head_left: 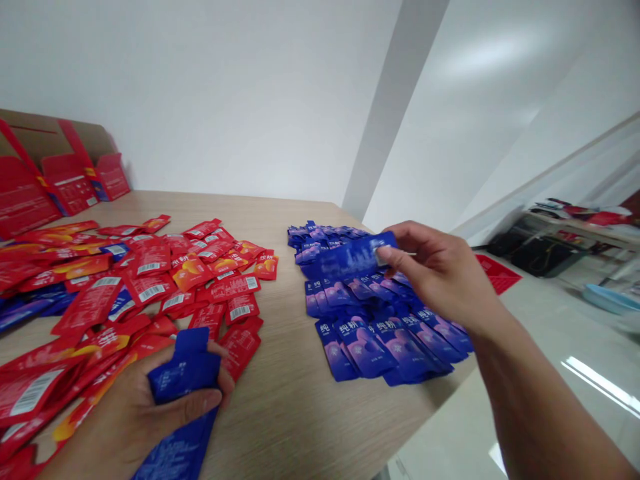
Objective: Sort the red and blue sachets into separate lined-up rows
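My left hand (135, 417) rests at the near left of the wooden table (290, 400), fingers closed around a small stack of blue sachets (183, 377). My right hand (440, 273) is raised over the right side, pinching a single blue sachet (350, 259) by its end; the sachet is blurred. Under it lies a spread pile of blue sachets (370, 327) in overlapping rows. A large loose heap of red sachets (140, 287) covers the left of the table, touching my left hand, with a few blue ones mixed in at the far left.
Opened red cardboard boxes (55, 180) stand at the back left against the white wall. The table's right edge drops to a glossy floor (550, 333). A low bench with clutter (560, 233) and a blue bowl (607, 298) sit at far right.
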Demonstrator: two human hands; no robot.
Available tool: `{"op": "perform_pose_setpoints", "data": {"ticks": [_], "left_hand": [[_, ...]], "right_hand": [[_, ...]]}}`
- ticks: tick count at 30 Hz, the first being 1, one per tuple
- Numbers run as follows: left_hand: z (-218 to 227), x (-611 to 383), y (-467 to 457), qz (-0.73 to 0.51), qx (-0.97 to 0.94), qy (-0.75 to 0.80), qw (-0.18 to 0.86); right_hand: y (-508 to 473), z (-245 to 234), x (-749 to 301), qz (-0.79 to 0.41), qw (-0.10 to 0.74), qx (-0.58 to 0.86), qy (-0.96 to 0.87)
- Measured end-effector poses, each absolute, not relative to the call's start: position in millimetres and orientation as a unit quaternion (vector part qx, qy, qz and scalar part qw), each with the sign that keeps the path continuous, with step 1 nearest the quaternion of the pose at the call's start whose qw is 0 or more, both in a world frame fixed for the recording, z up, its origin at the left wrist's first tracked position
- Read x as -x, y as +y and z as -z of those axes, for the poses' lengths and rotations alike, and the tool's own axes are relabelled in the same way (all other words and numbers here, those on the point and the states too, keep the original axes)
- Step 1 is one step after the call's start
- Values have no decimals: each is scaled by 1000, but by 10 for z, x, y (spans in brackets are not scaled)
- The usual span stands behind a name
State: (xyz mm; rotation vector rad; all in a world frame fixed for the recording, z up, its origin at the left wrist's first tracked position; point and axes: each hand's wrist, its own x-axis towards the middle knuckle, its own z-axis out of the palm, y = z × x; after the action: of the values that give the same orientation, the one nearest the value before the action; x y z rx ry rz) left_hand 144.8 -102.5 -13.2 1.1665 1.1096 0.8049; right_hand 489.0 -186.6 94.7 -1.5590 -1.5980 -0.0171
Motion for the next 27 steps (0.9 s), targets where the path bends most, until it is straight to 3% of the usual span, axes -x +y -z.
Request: {"op": "perform_pose_setpoints", "data": {"ticks": [2,6,8,16,27], "left_hand": [[136,-1468,-1032,-360,-524,485,601],[139,-1506,-1049,-368,-523,488,594],[126,-1504,-1047,-367,-529,482,594],[117,-1425,-1010,-345,-523,499,598],[49,-1414,-991,-350,-481,497,632]], "right_hand": [[-1856,-876,-5261,83,428,673,-597],[-1814,-555,-5754,262,217,737,-584],[-1821,-358,-5834,293,145,737,-591],[-1999,146,-5789,291,59,708,-641],[-1990,105,-5869,216,-8,681,-700]]}}
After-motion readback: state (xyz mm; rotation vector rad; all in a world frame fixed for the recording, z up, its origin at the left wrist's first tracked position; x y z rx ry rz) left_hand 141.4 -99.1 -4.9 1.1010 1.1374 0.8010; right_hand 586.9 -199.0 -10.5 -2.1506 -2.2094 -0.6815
